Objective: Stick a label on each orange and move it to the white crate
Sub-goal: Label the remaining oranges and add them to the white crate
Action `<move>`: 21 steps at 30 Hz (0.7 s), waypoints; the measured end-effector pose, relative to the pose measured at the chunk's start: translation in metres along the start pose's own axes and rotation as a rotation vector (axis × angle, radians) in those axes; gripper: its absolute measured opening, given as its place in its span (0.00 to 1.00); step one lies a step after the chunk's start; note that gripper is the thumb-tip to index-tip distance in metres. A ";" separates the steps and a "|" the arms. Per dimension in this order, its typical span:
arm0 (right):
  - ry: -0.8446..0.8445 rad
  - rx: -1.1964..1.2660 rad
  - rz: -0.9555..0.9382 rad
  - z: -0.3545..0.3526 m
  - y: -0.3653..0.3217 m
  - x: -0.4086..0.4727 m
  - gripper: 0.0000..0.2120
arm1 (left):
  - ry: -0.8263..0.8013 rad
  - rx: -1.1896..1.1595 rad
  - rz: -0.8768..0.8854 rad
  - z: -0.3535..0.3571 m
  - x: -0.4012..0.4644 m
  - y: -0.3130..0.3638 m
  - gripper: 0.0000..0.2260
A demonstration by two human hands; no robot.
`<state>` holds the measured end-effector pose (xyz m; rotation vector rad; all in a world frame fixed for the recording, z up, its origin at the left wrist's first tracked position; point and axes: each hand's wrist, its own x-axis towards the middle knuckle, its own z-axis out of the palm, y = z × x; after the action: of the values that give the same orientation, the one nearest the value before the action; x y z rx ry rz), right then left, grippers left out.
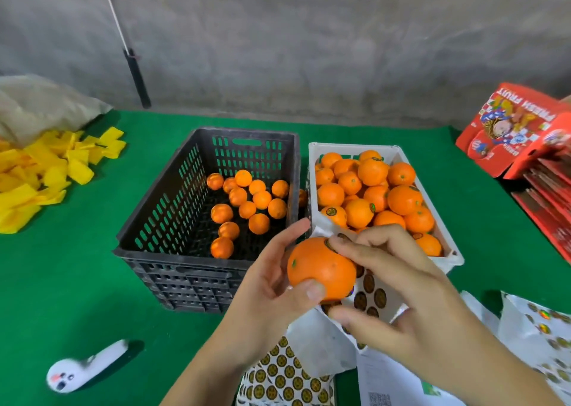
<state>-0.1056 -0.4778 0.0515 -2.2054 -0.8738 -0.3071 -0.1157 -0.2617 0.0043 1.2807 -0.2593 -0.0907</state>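
My left hand (265,297) grips an orange (321,269) in front of the two crates. A round dark label (330,244) sits on top of this orange, under a fingertip of my right hand (417,297). The right thumb and fingers also pinch a label sheet (370,294) that lies behind the orange. The black crate (148,220) on the left has several unlabelled oranges (247,201) on its bottom. The white crate (312,158) to its right is heaped with oranges (370,189), some showing labels.
More label sheets lie near me (287,374) and at the right (540,328). Yellow wrappers (46,171) are piled at the left and red fruit boxes (525,134) stand at the right. A white handheld device (80,371) lies on the green table (77,282).
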 end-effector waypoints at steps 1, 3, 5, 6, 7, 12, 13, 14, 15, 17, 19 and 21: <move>-0.020 -0.043 0.008 0.004 0.001 -0.001 0.30 | 0.003 -0.004 -0.006 0.001 0.001 -0.002 0.37; 0.027 -0.046 0.021 0.013 0.002 -0.001 0.31 | -0.033 -0.012 -0.009 0.001 0.003 -0.007 0.36; 0.112 0.028 0.051 0.017 0.004 -0.002 0.31 | -0.074 -0.032 -0.012 0.001 0.006 -0.013 0.35; 0.146 0.072 0.066 0.018 0.006 -0.004 0.31 | -0.086 -0.040 -0.023 0.000 0.007 -0.015 0.35; 0.177 0.110 0.075 0.017 0.008 -0.005 0.32 | -0.096 -0.047 -0.038 -0.001 0.010 -0.018 0.35; 0.354 0.310 0.132 0.020 0.042 -0.012 0.33 | -0.039 0.011 -0.104 -0.007 0.016 -0.036 0.23; 0.410 0.226 0.150 0.017 0.060 -0.011 0.34 | 0.009 0.013 -0.129 -0.009 0.016 -0.040 0.20; 0.456 0.086 0.171 0.014 0.081 -0.009 0.35 | 0.059 0.016 -0.150 -0.011 0.017 -0.043 0.18; 0.484 -0.044 0.211 0.010 0.101 -0.006 0.35 | 0.109 0.012 -0.166 -0.013 0.018 -0.046 0.17; 0.447 -0.226 0.361 0.006 0.139 -0.002 0.36 | 0.168 -0.050 -0.195 -0.015 0.022 -0.049 0.15; 0.238 -0.326 0.518 0.007 0.164 -0.002 0.33 | 0.171 -0.109 -0.200 -0.016 0.026 -0.049 0.13; 0.047 -0.365 0.627 0.006 0.178 -0.007 0.30 | 0.162 -0.126 -0.187 -0.017 0.028 -0.049 0.13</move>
<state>0.0087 -0.5667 -0.0532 -2.6606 -0.0687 -0.2186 -0.0805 -0.2661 -0.0431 1.1769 0.0059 -0.1602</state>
